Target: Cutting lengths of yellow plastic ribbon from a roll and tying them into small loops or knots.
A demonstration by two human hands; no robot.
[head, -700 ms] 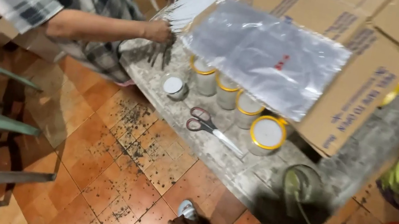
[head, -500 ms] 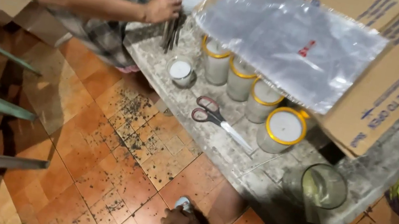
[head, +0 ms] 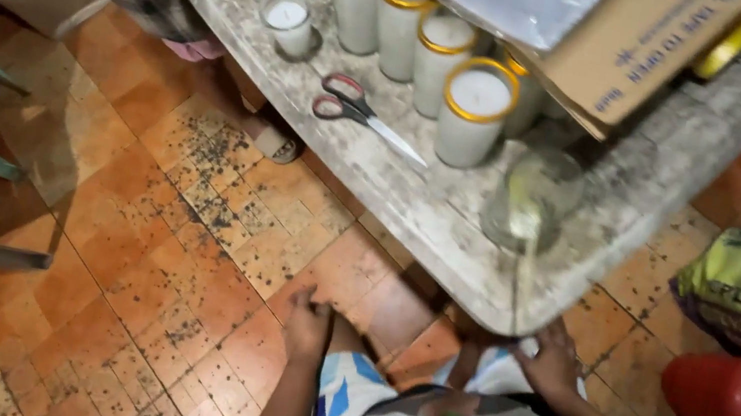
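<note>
Both hands rest low, under the near edge of the stone table [head: 660,178]. The left hand [head: 306,324] sits on the person's knee, fingers curled loosely and holding nothing. The right hand [head: 557,361] lies on the other knee, just below the table's rounded corner, fingers spread and also empty.

Nearest the right hand, on the table above it, stands an empty clear glass [head: 534,201] with a thin stick or wick running down from it over the table edge. Just beside the glass is a row of white candles in gold-rimmed jars [head: 475,115], and in front of them lie red-handled scissors [head: 357,112], blades pointing toward the glass. A small candle in a clear cup [head: 288,21] stands apart to the far left. A cardboard box [head: 643,43] overhangs the candles.

The step in hand looks like a pause between pieces — neither hand is on the work. Any reach for the glass calls for the right hand to lift up past the table corner — carefully, as the glass stands near the edge.
</note>
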